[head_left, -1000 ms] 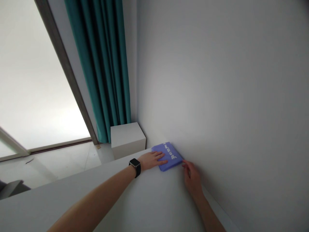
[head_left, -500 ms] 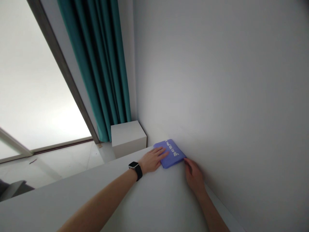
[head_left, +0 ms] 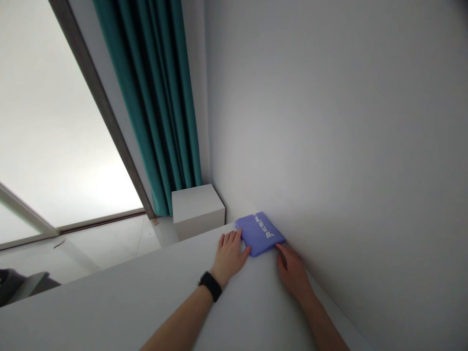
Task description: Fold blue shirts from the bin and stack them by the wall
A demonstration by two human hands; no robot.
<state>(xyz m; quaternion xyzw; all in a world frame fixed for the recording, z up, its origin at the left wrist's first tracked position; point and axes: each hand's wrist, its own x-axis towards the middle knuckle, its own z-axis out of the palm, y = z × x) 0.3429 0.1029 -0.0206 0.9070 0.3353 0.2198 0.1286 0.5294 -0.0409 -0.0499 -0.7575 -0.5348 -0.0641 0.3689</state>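
A flat, folded purple bag (head_left: 261,235), apparently of cloth, lies on the white tabletop (head_left: 234,312) against the wall, with white lettering on its upper face. Along its left edge rests my left hand (head_left: 229,256), its thumb and fingers spread and the fingertips touching the edge or just beside it. A dark watch (head_left: 211,285) is on that wrist. At the bag's lower right edge is my right hand (head_left: 294,273). Its index fingertip touches the edge, and a gap shows between that finger and the thumb. The remaining right fingers are partly hidden.
The plain wall (head_left: 329,146) rises close along the right side. Beyond the table's far edge stands a white box-shaped piece (head_left: 199,204) below a teal curtain (head_left: 157,107). To the left are a bright window (head_left: 66,122), a pale floor (head_left: 109,243) and a dark grey object (head_left: 27,287).
My left hand has slid off the bag's upper face to its left edge, turning more upright. My right hand has shifted slightly left along the lower edge, thumb now apart from the index finger.
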